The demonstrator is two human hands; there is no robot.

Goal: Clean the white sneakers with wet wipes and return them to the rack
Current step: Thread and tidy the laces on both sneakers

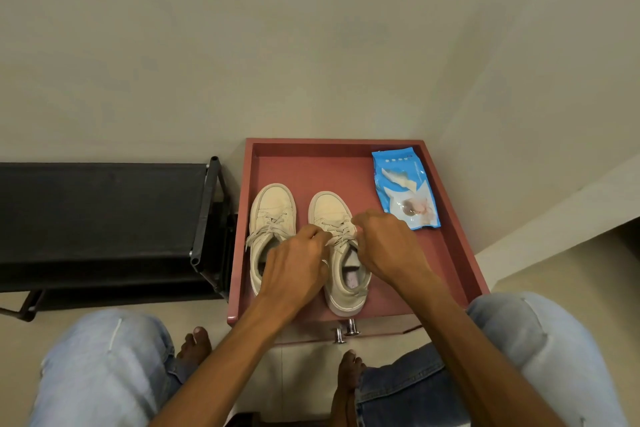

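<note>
1. Looking down in the head view, two white sneakers are seen side by side in the red tray [450, 253], with toes pointed away from the person and heels toward the knees, so each long axis is run straight out from the body
2. The right sneaker [332, 208] is worked on by both hands: the left hand [298, 260] is brought in from its inner side and the right hand [388, 246] from its outer side
3. Fingers of both hands are curled down onto the laces [341, 230], which appear to be pinched from either side; the fingertips are partly hidden by the knuckles
4. The left sneaker [272, 208] is not gripped and is partly covered by the left hand
5. The wet wipes pack [405, 187] is laid in the far right corner of the tray, beyond the right hand, which is judged the nearer for that reach; no wipe is held
6. The black rack [104, 218] is stood just left of the tray, so the left hand is judged nearer for the return
</note>
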